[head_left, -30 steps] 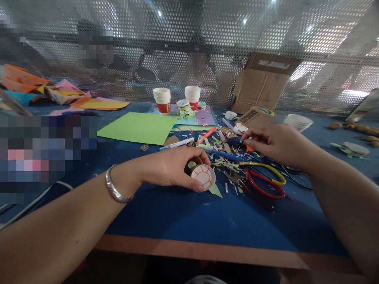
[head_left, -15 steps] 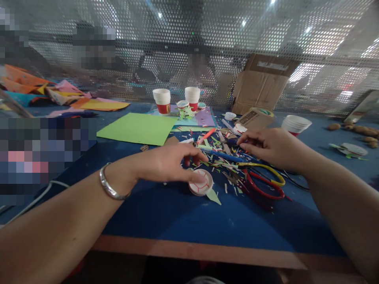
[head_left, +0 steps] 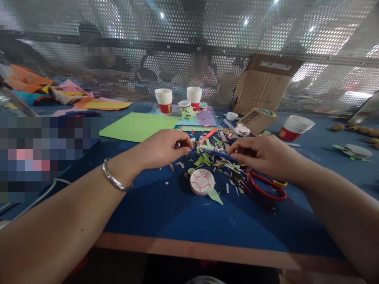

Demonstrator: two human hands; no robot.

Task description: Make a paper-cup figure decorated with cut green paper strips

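Observation:
My left hand (head_left: 168, 149) hovers at the near left of a heap of paper scraps (head_left: 207, 161), fingers curled so that thumb and forefinger nearly meet. Whatever lies between them, if anything, cannot be made out. The fingers of my right hand (head_left: 263, 156) close over the right end of a blue pen (head_left: 217, 153) lying among the scraps. An orange pen (head_left: 208, 135) lies just beyond. Nearer me sits a white paper disc (head_left: 202, 182) with red lines and a green paper leaf shape (head_left: 215, 196) under it. Red-handled scissors (head_left: 266, 189) lie partly beneath my right hand.
A light green sheet (head_left: 137, 127) lies at the left. Stacked paper cups (head_left: 164, 100) stand at the back, and more cups (head_left: 297, 128) lean at the right. A cardboard box (head_left: 260, 85) rests against the perforated screen. Finished-looking paper turtles (head_left: 353, 151) lie about.
My left hand has left the disc and moved up and left to the scraps. The right hand has shifted left and nearer, onto the blue pen's end.

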